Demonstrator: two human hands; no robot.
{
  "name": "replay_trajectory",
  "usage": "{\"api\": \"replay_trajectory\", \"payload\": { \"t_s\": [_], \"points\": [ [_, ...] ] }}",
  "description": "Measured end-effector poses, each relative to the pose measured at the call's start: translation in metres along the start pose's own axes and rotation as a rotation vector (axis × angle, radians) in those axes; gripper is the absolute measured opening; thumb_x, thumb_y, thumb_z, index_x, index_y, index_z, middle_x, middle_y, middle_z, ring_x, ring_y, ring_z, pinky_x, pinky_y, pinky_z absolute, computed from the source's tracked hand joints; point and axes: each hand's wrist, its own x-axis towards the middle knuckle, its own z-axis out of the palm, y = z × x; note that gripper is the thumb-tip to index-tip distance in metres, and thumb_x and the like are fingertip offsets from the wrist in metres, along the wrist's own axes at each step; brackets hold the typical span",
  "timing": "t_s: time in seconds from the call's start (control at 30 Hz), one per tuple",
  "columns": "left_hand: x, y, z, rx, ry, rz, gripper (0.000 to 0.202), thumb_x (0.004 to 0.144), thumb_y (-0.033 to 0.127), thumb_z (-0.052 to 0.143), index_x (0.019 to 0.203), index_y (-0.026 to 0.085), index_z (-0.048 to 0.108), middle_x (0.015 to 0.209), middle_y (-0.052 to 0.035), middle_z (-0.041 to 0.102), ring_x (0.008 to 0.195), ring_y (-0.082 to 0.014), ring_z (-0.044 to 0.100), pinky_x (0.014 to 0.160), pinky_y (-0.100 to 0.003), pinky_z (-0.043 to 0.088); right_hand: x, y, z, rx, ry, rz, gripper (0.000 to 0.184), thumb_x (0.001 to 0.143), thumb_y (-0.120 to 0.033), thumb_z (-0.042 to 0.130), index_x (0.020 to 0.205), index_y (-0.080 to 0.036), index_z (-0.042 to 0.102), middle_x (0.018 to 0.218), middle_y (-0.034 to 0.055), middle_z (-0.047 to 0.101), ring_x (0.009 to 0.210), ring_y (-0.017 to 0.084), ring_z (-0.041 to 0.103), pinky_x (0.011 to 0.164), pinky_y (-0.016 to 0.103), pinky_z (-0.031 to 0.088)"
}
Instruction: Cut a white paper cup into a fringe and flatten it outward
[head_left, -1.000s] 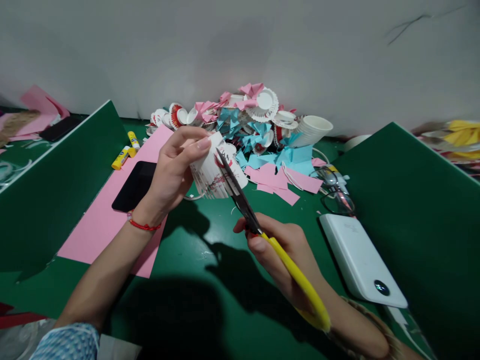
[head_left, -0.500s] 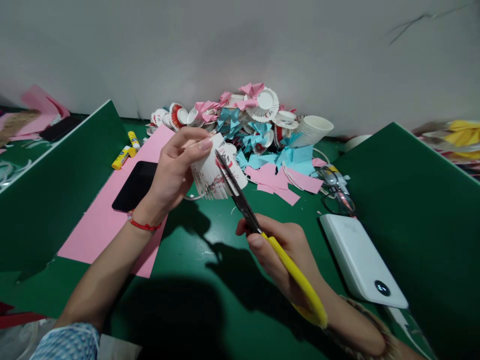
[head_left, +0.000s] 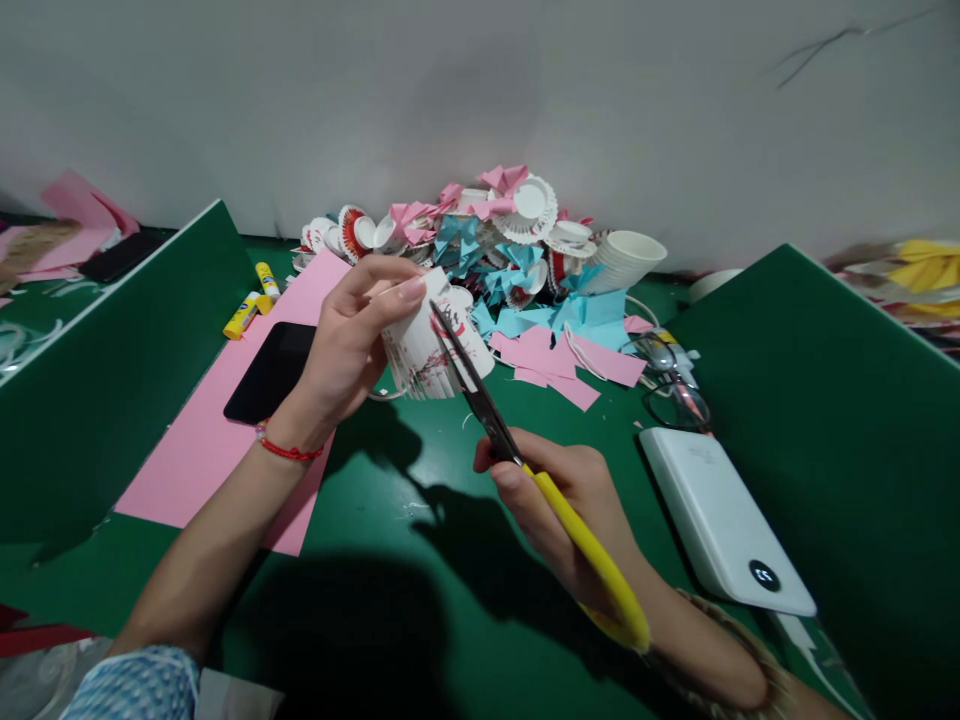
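Head view, left hand: the left hand (head_left: pixel 345 330) is raised above the desk (head_left: pixel 390 500); its grip is narrow, thumb and fingers pinching the cup (head_left: pixel 417 342). A red bracelet (head_left: pixel 289 452) circles the wrist.
Cup: white with a red print, slit into strips along its lower edge, held up in front of the pile and clear of the desk.
Right hand: the right hand (head_left: pixel 562 500) has its grip around the scissors (head_left: pixel 491 420), fingers near the pivot, yellow handle running back toward the wrist.
Blades: pointing up and left, laid across the cup's printed side, slightly parted; how far the paper sits between them is hard to tell.
Left of desk: a phone (head_left: pixel 274 372) lies on a pink sheet (head_left: pixel 187 445), with yellow glue sticks (head_left: pixel 241 316) beside the sheet, near the left partition (head_left: pixel 135 380).
Pile: fringed cups and pink and blue paper heap (head_left: pixel 480 240) against the wall (head_left: pixel 300 100), a cup stack (head_left: pixel 630 262) at its right end, pink scraps (head_left: pixel 536 355) in front.
Right of desk: glasses (head_left: pixel 675 400) lie just beyond a white power bank (head_left: pixel 720 520), beside the right partition (head_left: pixel 825 420); a white cable (head_left: pixel 806 650) runs from its near end.
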Motion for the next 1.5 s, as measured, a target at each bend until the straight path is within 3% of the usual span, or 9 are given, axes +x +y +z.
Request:
{"api": "replay_trajectory", "payload": {
  "t_s": [0.3,0.53,0.6,0.77,0.93,1.17,1.5],
  "points": [
    [0.005,-0.003,-0.003,-0.006,-0.032,0.020,0.027,0.065,0.037,0.077,0.073,0.020,0.058,0.069,0.0035,0.055,0.059,-0.0073,0.056,0.053,-0.019,0.047,0.001,0.002,0.001,-0.037,0.047,-0.052,0.042,0.091,-0.050,0.045,0.063,-0.018,0.048,0.047,-0.0075,0.030,0.040,0.006,0.026,0.039,0.020,0.022],
    [0.006,-0.008,-0.004,-0.041,0.002,-0.076,0.026,0.062,0.029,0.079,0.072,0.019,0.057,0.066,0.0041,0.051,0.055,-0.0052,0.049,0.047,-0.017,0.041,0.010,0.005,-0.003,-0.041,-0.051,0.092,0.039,0.087,-0.052,0.048,0.068,-0.018,0.053,0.050,-0.0049,0.038,0.045,0.009,0.031,0.042,0.021,0.028],
    [0.007,-0.010,-0.005,-0.030,0.002,-0.065,0.026,0.064,0.029,0.078,0.073,0.019,0.055,0.068,0.0041,0.051,0.055,-0.0048,0.049,0.047,-0.017,0.041,0.012,0.007,-0.006,-0.019,-0.106,0.102,0.042,0.085,-0.058,0.049,0.079,-0.016,0.056,0.054,-0.0038,0.042,0.048,0.010,0.035,0.045,0.022,0.031],
    [0.009,-0.011,-0.014,0.054,0.018,0.069,0.028,0.073,0.040,0.072,0.083,0.021,0.054,0.075,0.0023,0.053,0.063,-0.0075,0.057,0.056,-0.019,0.047,0.013,0.015,-0.010,0.120,-0.269,0.013,0.072,0.077,-0.080,0.039,0.105,-0.015,0.051,0.068,-0.0009,0.042,0.057,0.013,0.037,0.051,0.025,0.034],
    [0.012,-0.008,-0.020,0.094,0.052,0.122,0.029,0.077,0.046,0.067,0.088,0.022,0.054,0.078,0.0008,0.057,0.073,-0.0130,0.064,0.062,-0.024,0.052,0.014,0.023,-0.009,0.110,-0.291,-0.001,0.073,0.076,-0.081,0.037,0.106,-0.016,0.049,0.074,0.0010,0.042,0.063,0.015,0.039,0.056,0.028,0.037],
    [0.009,-0.007,-0.015,0.094,-0.010,0.074,0.027,0.078,0.043,0.066,0.086,0.021,0.054,0.076,0.0003,0.059,0.075,-0.0156,0.067,0.063,-0.027,0.056,0.013,0.016,-0.012,0.087,-0.253,-0.046,0.068,0.078,-0.078,0.040,0.105,-0.016,0.049,0.084,0.0055,0.051,0.069,0.017,0.046,0.064,0.030,0.043],
    [0.006,-0.009,-0.011,0.087,-0.028,0.030,0.027,0.077,0.042,0.067,0.088,0.022,0.053,0.075,0.0011,0.059,0.070,-0.0130,0.065,0.060,-0.025,0.055,0.013,0.013,-0.011,0.056,-0.234,-0.054,0.066,0.080,-0.077,0.038,0.103,-0.016,0.048,0.084,0.0062,0.054,0.066,0.015,0.045,0.062,0.030,0.043]
  ]
}}
